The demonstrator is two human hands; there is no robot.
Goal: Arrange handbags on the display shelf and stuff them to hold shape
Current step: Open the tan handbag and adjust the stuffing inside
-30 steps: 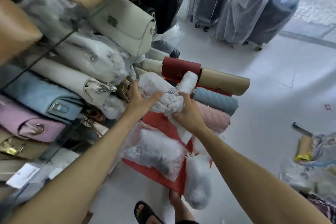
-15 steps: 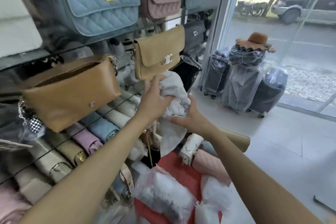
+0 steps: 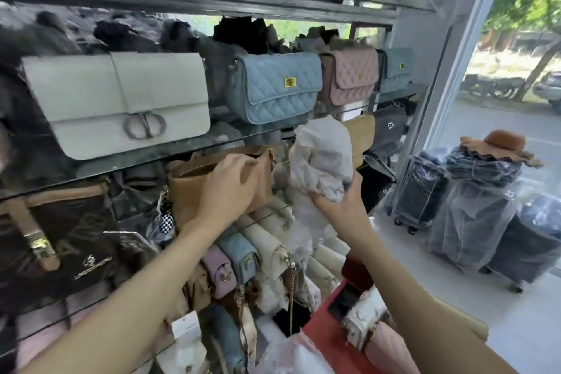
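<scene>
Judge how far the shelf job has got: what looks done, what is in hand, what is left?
Done: the white handbag, blue quilted handbag and pink quilted handbag stand displayed on the glass shelf. In hand: the left hand grips the open tan handbag; the right hand holds white stuffing beside it. Left: stuffing the tan bag.

One head-worn wide-angle view, close to the display shelf (image 3: pixel 212 158) — it faces the shelf's front slightly from the right, looking forward and somewhat down. Both forearms reach up from the bottom edge toward it; right of the shelf, a glass front shows the street.
</scene>
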